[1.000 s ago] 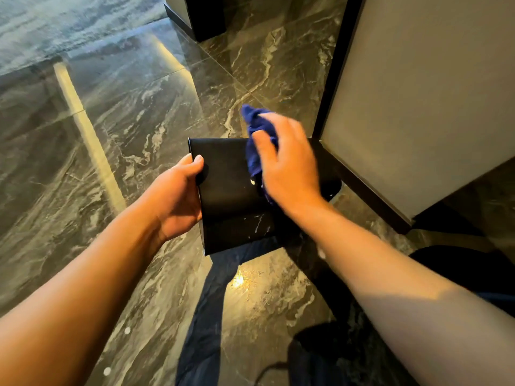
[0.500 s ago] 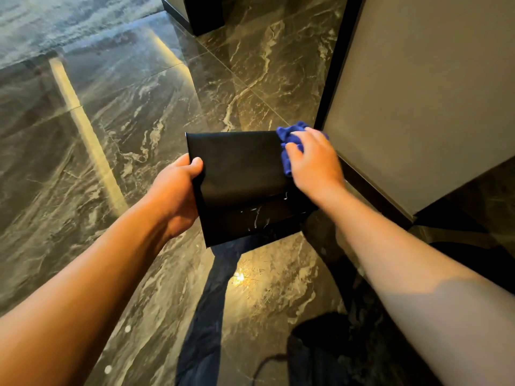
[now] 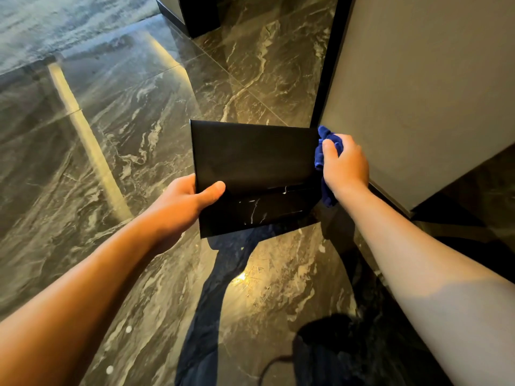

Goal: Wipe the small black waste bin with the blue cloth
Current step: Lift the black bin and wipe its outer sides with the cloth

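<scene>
The small black waste bin [image 3: 255, 162] is a flat-sided rectangular box held above the dark marble floor. My left hand [image 3: 184, 203] grips its lower left edge, thumb across the front face. My right hand [image 3: 344, 165] is closed around the crumpled blue cloth [image 3: 324, 144] and presses it against the bin's right side. More of the cloth hangs out below the wrist. The bin's far sides are hidden.
A grey panel [image 3: 418, 87] with a black edge [image 3: 324, 71] stands immediately right of the bin, close to my right hand. Glossy marble floor [image 3: 117, 129] spreads to the left and front. A dark cabinet base [image 3: 195, 15] stands at the top.
My right hand with the cloth has slid from the middle of the bin's front face to its right side. My left thumb now lies further across the front.
</scene>
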